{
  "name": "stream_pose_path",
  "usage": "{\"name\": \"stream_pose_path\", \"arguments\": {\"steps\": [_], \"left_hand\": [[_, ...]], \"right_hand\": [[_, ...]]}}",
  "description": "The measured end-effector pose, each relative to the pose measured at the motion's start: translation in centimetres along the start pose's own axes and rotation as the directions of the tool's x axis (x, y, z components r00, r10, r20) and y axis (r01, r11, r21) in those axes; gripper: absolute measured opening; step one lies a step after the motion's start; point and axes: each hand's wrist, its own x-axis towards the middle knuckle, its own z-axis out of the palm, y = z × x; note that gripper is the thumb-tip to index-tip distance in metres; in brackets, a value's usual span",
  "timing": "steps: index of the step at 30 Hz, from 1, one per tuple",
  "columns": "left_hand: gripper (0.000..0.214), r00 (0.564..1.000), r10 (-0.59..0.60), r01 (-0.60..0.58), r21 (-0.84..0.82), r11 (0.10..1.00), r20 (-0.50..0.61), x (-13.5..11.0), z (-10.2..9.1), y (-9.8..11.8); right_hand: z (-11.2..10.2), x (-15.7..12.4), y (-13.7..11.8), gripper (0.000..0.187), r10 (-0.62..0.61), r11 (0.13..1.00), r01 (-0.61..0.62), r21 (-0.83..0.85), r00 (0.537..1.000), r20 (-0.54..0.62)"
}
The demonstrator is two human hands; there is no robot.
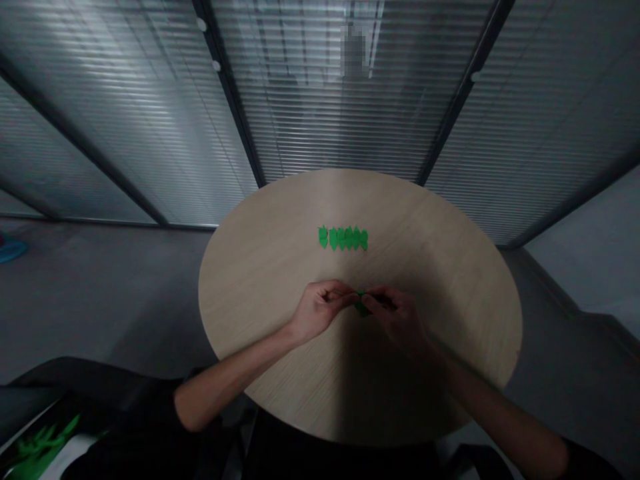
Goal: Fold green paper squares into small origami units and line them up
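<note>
Over the near middle of the round table, my left hand and my right hand meet at a small green leaf-shaped piece. Thumb and fingers of each hand pinch its upper part, and its lower end shows between the fingertips. What it is made of I cannot tell. Farther back lies a row of several similar green pieces with pointed ends, set close side by side. The leftmost one sits slightly apart from the others.
Glass partitions with blinds stand behind the table. At lower left, beside a dark chair, is a green bundle with leaf-like strips. A blue object rests on the floor at far left.
</note>
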Motion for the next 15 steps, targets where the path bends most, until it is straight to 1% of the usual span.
{"name": "stream_pose_path", "arguments": {"steps": [6,9,15], "left_hand": [[0.024,0.997,0.009,-0.006,-0.041,0.999,0.079,0.28,-0.26,-0.47],[0.026,0.996,-0.013,0.015,-0.023,1.000,0.086,0.36,-0.23,-0.72],[0.027,0.997,-0.037,0.032,0.070,0.997,0.066,0.26,0.03,-0.49]], "right_hand": [[-0.48,0.23,-0.64,0.032,0.031,0.999,-0.029,-0.017,0.997,0.065],[-0.68,0.37,-0.62,0.027,0.033,0.999,-0.028,-0.047,0.994,0.102],[-0.67,0.51,0.01,0.027,0.048,0.998,-0.047,-0.032,0.998,0.040]]}}
